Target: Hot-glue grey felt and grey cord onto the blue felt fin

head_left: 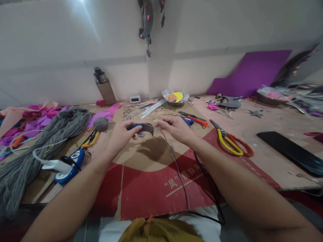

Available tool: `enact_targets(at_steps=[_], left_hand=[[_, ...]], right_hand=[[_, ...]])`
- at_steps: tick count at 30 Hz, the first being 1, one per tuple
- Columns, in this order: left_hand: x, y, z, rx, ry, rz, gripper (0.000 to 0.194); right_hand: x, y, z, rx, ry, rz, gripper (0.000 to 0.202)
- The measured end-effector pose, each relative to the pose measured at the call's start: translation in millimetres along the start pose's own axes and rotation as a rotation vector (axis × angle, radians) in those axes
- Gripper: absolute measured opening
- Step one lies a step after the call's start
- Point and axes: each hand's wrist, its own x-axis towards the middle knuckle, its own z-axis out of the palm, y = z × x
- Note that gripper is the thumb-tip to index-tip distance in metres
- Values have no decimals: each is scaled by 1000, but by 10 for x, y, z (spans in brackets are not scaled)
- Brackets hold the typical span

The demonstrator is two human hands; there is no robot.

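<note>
My left hand (129, 131) is closed on a dark curved crescent piece (148, 128), grey at its right end and bluish near my thumb. Just to the right, my right hand (174, 126) pinches a strand of grey yarn (180, 174) close to that end. From my fingers the yarn runs down over the cardboard sheet (143, 191) to its front edge. A blue glue gun (188, 121) lies partly hidden behind my right hand.
Left are a grey yarn hank (50, 141), a yarn ball (101, 123), a yellow cutter (91, 139) and a blue power strip (72, 166). Right lie large scissors (230, 139) with red and yellow handles, orange-handled scissors (195, 118) and a black phone-like slab (290, 151). Behind stands a bowl (178, 102).
</note>
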Motion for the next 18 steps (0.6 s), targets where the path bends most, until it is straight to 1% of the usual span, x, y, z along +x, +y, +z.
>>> enact_targets(at_steps=[2, 3, 5, 6, 7, 9, 11, 12, 16, 18], left_hand=[[7, -23, -18, 0, 33, 31, 27], [11, -36, -27, -3, 57, 51, 27], [19, -60, -44, -9, 108, 77, 27], [22, -69, -50, -14, 135, 82, 27], [25, -74, -55, -22, 158, 83, 27], [26, -76, -62, -47, 192, 83, 27], [24, -67, -65, -75, 204, 87, 27], [22, -61, -65, -89, 203, 88, 27], [19, -50, -63, -143, 207, 88, 26], [21, -52, -60, -157, 215, 92, 25]], right_hand=[[12, 14, -119, -93, 76, 60, 45], [13, 24, -187, -188, 128, 100, 46], [-1, 59, -318, -481, 210, 212, 42], [-15, 89, -373, -639, 221, 279, 38], [-32, 129, -415, -768, 205, 360, 36], [-70, 239, -458, -908, 116, 527, 40], [-98, 376, -453, -879, 48, 656, 42], [-105, 446, -441, -824, 53, 697, 41], [-93, 675, -405, -628, 183, 770, 40], [-78, 745, -414, -527, 234, 768, 33]])
